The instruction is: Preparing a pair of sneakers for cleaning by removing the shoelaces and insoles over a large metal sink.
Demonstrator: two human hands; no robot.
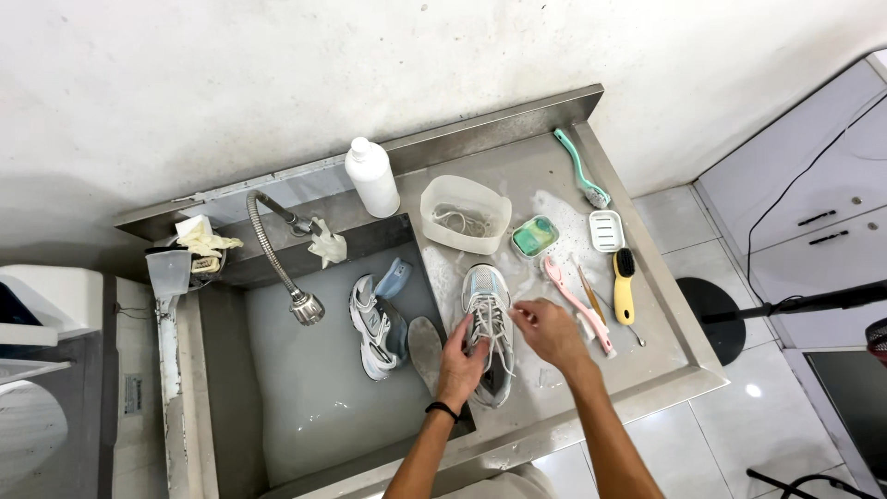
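At the lower centre of the frame, a grey sneaker [488, 325] was gripped by the left hand [459, 363], while its white lace [502, 325] was pinched by the right hand [549, 334].

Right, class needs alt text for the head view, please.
Seen from above, a left hand steadies a grey sneaker on a steel counter while the right hand pulls its lace; a second sneaker lies in the sink.

Bare counter lies before the sneaker [487, 323]; brushes [601, 300] crowd its right, sink [305, 397] left.
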